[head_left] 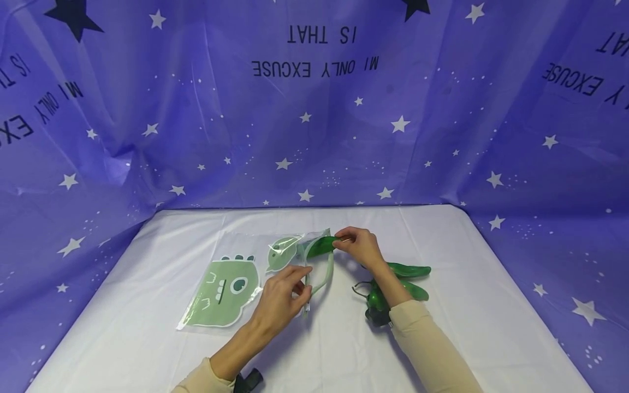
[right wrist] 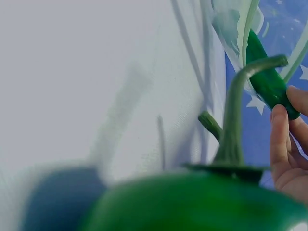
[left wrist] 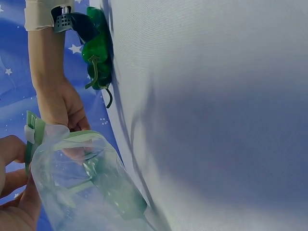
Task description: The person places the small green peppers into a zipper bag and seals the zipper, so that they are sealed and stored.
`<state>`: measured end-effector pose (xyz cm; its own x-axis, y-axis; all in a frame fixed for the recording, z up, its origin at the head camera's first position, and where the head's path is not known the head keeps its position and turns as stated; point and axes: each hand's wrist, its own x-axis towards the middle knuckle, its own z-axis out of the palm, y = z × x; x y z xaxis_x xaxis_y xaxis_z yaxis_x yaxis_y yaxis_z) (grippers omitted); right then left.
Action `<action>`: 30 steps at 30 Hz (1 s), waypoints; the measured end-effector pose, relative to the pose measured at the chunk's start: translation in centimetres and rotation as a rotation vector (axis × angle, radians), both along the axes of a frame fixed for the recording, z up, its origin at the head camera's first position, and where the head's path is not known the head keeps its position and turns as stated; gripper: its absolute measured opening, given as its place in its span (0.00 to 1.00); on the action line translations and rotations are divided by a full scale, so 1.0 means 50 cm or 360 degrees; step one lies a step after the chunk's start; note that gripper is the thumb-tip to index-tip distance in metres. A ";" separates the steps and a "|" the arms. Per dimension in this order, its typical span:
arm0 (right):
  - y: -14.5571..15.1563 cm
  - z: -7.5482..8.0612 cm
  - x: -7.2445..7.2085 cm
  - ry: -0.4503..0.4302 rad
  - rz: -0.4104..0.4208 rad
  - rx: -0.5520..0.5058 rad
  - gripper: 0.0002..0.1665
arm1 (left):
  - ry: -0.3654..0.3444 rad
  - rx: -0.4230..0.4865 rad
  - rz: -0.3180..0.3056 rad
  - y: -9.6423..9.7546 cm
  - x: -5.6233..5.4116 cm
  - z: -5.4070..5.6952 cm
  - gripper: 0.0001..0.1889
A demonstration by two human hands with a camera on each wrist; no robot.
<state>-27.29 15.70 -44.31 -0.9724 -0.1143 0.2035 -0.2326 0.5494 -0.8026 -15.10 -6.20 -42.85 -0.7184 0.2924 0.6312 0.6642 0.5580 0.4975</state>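
Observation:
A clear zip bag point(head_left: 235, 311) printed with a green cartoon monster lies on the table, its mouth facing right and held apart. My left hand point(head_left: 282, 295) pinches the near side of that mouth, beside the pale green zip strip point(left wrist: 36, 139) in the left wrist view. At the far side, my right hand point(head_left: 362, 250) grips the end of a long green pepper point(head_left: 320, 247). The pepper's other end is inside the bag, showing through the plastic in the left wrist view. Fingertips and thumb hold it from both sides in the right wrist view.
Several more green peppers point(head_left: 410, 270) lie in a group under my right forearm; one with a curved stem point(right wrist: 233, 120) looms close in the right wrist view. A purple star-printed curtain point(head_left: 314, 136) hangs behind and beside the white-covered table point(head_left: 162, 262).

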 end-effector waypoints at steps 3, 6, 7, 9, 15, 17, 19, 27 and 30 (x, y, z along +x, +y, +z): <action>-0.004 -0.001 0.000 -0.0029 0.0031 -0.0025 0.13 | 0.0001 0.0006 -0.0003 0.001 0.000 0.000 0.19; -0.007 -0.002 0.000 -0.0049 0.0073 -0.0044 0.14 | 0.0006 0.0012 -0.0011 0.002 -0.001 0.000 0.20; -0.008 -0.003 0.000 -0.0052 0.0080 -0.0049 0.14 | 0.0007 0.0013 -0.0012 0.002 -0.001 0.000 0.20; -0.010 -0.005 0.000 -0.0054 0.0087 -0.0052 0.14 | 0.0011 0.0013 -0.0010 0.002 -0.001 0.000 0.20; -0.015 -0.012 -0.001 -0.0039 0.0058 -0.0016 0.12 | 0.0016 0.0024 -0.0014 0.004 -0.002 0.000 0.20; -0.018 -0.013 -0.001 -0.0026 0.0053 -0.0005 0.13 | 0.0015 0.0026 -0.0016 0.004 -0.002 0.000 0.20; -0.021 -0.013 0.000 -0.0017 0.0051 -0.0008 0.13 | 0.0017 0.0030 -0.0019 0.004 -0.002 -0.001 0.20; -0.030 -0.014 0.001 -0.0004 0.0032 0.0014 0.12 | 0.0053 0.0036 -0.0027 0.004 -0.002 -0.002 0.19; -0.033 -0.016 -0.001 0.0007 0.0038 0.0019 0.11 | 0.0064 0.0037 -0.0023 0.004 -0.002 -0.002 0.19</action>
<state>-27.34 14.06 -45.10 -0.9685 -0.1400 0.2062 -0.2492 0.5534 -0.7948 -15.21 -5.98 -42.93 -0.6880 0.2877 0.6663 0.6920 0.5367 0.4828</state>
